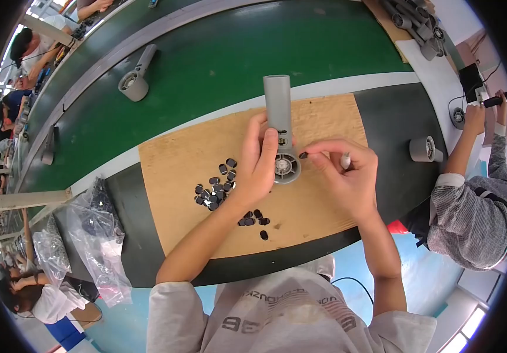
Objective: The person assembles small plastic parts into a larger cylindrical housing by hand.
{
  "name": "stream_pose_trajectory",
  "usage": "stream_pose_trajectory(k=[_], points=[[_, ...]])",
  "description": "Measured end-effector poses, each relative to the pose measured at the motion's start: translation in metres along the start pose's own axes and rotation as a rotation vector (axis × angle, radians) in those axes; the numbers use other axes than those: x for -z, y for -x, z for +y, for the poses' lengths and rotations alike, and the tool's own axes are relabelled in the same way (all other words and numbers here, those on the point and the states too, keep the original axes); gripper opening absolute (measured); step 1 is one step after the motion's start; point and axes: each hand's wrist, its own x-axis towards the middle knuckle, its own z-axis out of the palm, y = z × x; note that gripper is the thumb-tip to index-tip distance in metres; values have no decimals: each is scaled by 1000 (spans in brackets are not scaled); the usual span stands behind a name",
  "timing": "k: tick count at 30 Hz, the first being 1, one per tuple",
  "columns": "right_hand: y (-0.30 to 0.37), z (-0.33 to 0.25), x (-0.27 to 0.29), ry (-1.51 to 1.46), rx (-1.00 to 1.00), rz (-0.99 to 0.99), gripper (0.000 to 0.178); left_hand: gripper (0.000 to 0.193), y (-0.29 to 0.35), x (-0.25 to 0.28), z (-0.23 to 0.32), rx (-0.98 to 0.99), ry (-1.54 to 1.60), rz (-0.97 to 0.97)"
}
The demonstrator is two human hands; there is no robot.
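My left hand (259, 165) grips a grey handheld fan body (280, 117) by the neck, its handle pointing away and its round head (286, 166) toward me, over a brown board (177, 170). My right hand (347, 173) pinches a small black button piece (303, 155) at the fingertips, just right of the fan head. A white pen-like tool (345, 160) is tucked in the same hand. A pile of several small black button pieces (215, 191) lies on the board left of my left wrist, and a few more (253, 219) lie below it.
Another grey fan body (136, 79) rides the green conveyor belt (218, 53). A grey round part (425, 149) stands at the right, near a person in a grey checked sleeve (471, 217). Clear plastic bags (97, 235) lie at the left. Other workers sit along the belt's left side.
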Motion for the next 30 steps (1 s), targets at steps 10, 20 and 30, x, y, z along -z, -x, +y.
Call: stream_pose_trajectory(k=[10, 20, 30], points=[[-4, 9, -28, 46, 219, 151, 13, 38, 12, -8, -5, -157, -123, 15], [-6, 10, -33, -29, 71, 158, 13, 46, 13, -10, -6, -203, -119, -5], [-9, -4, -18, -43, -122, 61, 12, 53, 15, -11, 0, -188, -191, -33]])
